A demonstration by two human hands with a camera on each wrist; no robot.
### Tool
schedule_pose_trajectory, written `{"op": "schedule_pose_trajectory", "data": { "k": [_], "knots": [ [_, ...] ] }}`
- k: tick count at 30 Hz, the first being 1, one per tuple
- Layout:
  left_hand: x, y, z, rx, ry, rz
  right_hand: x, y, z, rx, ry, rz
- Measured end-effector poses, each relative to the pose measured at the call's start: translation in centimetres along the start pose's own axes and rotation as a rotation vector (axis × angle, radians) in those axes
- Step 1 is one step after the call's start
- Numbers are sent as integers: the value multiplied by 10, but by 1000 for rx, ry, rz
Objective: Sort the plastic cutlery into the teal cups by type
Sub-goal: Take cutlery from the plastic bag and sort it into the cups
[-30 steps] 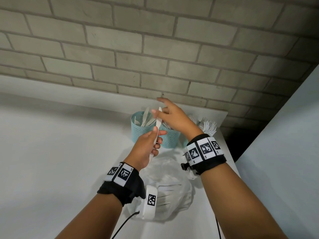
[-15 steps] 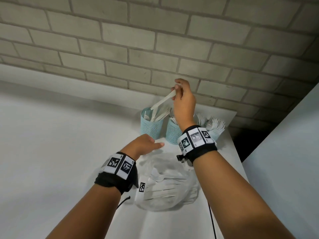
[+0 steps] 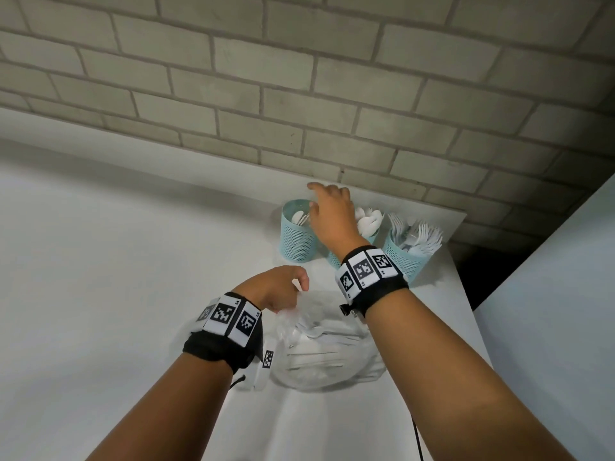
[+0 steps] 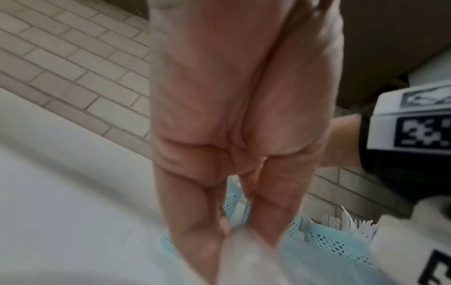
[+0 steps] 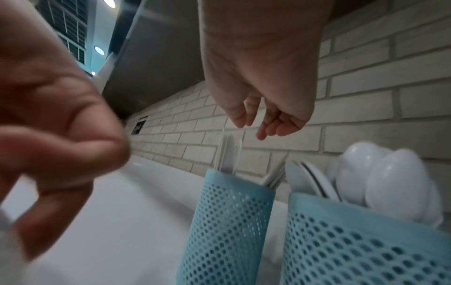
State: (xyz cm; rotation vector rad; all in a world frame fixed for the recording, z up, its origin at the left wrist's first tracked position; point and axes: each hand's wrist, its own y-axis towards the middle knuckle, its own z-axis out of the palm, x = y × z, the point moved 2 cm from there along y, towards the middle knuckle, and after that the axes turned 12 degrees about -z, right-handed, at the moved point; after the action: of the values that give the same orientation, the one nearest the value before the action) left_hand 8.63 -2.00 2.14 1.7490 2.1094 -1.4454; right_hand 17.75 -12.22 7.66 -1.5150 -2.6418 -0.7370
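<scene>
The plastic cutlery is sitting in two places: sorted pieces are standing in three teal cups at the back of the white counter (image 3: 100, 294), and the unsorted rest is lying in the clear plastic bag (image 3: 327, 357) right in front of me. The left cup (image 3: 297, 239) is holding flat handles that I'm taking for knives (image 5: 228, 156), though they're blurred; the middle cup (image 5: 354, 241) is bulging with spoons (image 5: 388, 179), and the right cup (image 3: 404, 261) is bristling with forks (image 3: 417, 236). My right hand (image 3: 334, 216) is hovering just above the left cup's rim, fingers loose and pointing down, gripping nothing; a white piece is standing in the cup directly beneath the fingertips (image 5: 262, 135). My left hand (image 3: 278, 287) is reaching down at the bag's mouth, thumb and fingers curled and pinching something pale, the film or a piece inside, I can't say which. I'm judging these pieces to be very light, stiff but a bit springy, and slick, so I'm planning to pinch each one by the flat handle near its middle, not by brittle tines or a rounded bowl. The bag is soft and crinkly and will be shifting about, so holding its mouth steady looks wise. Behind it all the pale brick wall (image 3: 299, 78) is running along the counter.
</scene>
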Motion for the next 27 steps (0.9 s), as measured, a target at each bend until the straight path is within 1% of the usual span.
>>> {"op": "schedule_pose_trajectory", "data": {
  "k": [1, 2, 3, 4, 6, 7, 8, 9, 10, 11, 13, 15, 19, 22, 27],
  "knots": [
    [-1, -1, 1, -28, 48, 21, 4, -2, -9, -53, 81, 14],
    [-3, -2, 2, -56, 93, 40, 8, -5, -19, -55, 153, 31],
    [-5, -3, 4, -73, 136, 47, 13, -9, -30, 18, 188, 54],
    [-7, -5, 6, -84, 178, 36, 18, -13, -38, 164, 193, 83],
    [-7, -3, 11, -114, 245, 7, 26, -29, -47, 549, 221, 140],
    [-6, -4, 13, -129, 267, -10, 30, -40, -48, 712, 278, 193],
    [-5, -5, 15, -143, 285, -27, 32, -51, -45, 843, 319, 243],
    [-4, -5, 17, -154, 305, -33, 33, -61, -40, 947, 298, 254],
    [-3, -6, 18, -165, 315, -31, 32, -70, -34, 1022, 221, 229],
    [-3, -7, 19, -179, 316, -15, 31, -77, -26, 1061, 118, 191],
    [-3, -10, 21, -232, 284, 42, 26, -88, -12, 1066, -67, 121],
    [-2, -10, 23, -283, 189, 93, 20, -97, 3, 1077, -119, 125],
    [-3, -9, 26, -342, -42, 166, 12, -113, 18, 1163, -41, 193],
    [-7, -11, 27, -360, -123, 227, 8, -120, 17, 1152, -13, 211],
    [-12, -10, 33, -348, -143, 271, 7, -130, 15, 1073, 39, 259]
  ]
}}
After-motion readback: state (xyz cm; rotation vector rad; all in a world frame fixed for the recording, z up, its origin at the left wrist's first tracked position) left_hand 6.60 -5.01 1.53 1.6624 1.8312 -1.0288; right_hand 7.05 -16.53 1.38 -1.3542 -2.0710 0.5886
